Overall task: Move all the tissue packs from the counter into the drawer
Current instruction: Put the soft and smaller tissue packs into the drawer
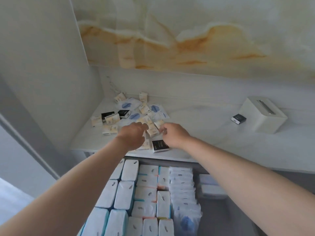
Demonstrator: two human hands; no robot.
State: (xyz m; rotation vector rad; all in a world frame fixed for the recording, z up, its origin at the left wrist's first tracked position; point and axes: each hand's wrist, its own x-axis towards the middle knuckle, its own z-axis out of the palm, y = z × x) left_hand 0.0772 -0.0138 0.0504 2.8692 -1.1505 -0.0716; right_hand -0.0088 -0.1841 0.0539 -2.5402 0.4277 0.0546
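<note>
Several small tissue packs lie heaped on the pale counter [196,138], cream ones [110,130], black ones [160,146] and white ones with blue prints [156,108]. My left hand [133,135] reaches over the near side of the heap, fingers curled down onto a cream pack that it mostly hides. My right hand [173,133] is beside it, fingertips pinching the corner of a cream pack [158,124]. Below the counter edge the open drawer [202,169] is packed with rows of white tissue packs [146,193].
A white tissue box [262,114] stands on the counter at the right with one black pack [238,118] against it. A white cabinet side [42,82] closes off the left. The marbled wall [187,40] backs the counter.
</note>
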